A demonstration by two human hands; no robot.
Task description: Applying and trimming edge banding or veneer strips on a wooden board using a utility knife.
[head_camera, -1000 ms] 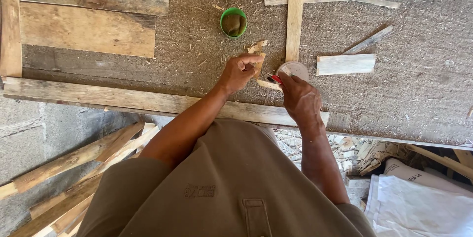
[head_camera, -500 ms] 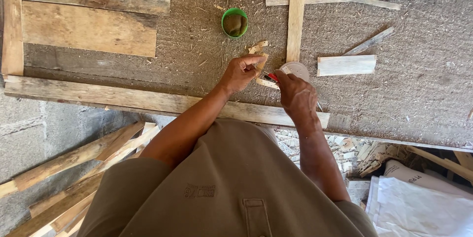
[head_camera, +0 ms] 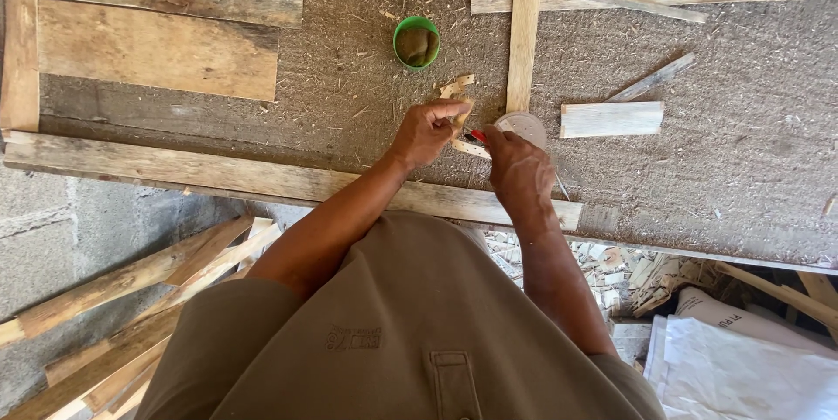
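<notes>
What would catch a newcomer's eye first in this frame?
The two hands meeting mid-frame: the left hand pinches a small wood piece, and the right hand holds a red-handled tool against it. Just beyond sits a bright green cup on the rough worktable.

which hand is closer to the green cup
Left. The left hand sits just below the green cup, apart from it, pinching a small wood piece. The right hand is lower and further right, beside the round white lid.
</notes>
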